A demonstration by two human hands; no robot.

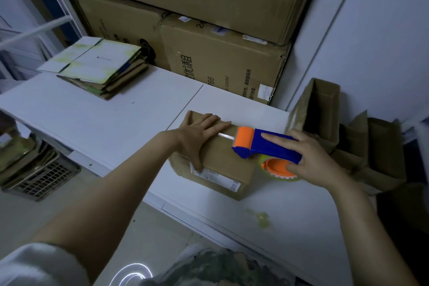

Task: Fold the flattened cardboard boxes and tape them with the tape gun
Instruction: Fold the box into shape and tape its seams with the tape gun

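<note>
Nearest me, at 5 o'clock from the box, a crumpled tape scrap (261, 218) lies on the white table (92, 123). The folded box (222, 165) sits at the table's near edge. My left hand (199, 137) lies flat on its top, fingers straight, thumb down the near side, pinning the flaps. My right hand (311, 160) grips the tape gun (267, 144) with the forefinger laid along its blue body and the other fingers wrapped about the roll. The orange roller sits on the box top toward 3 o'clock, and a clear strip runs from it back to my left fingertips.

I judge the top seam is being taped, about half laid. Next I would hold the roller down, run it to the 3 o'clock edge, turn it over the side and cut.

The white label (216, 177) on the box's near face is too small to read. Open boxes (325, 109) stand at 3 o'clock and the flattened boxes (99, 69) wait at 10 o'clock. At 12 o'clock the big cartons (222, 65) show Chinese characters, "766" and "com/".
</note>
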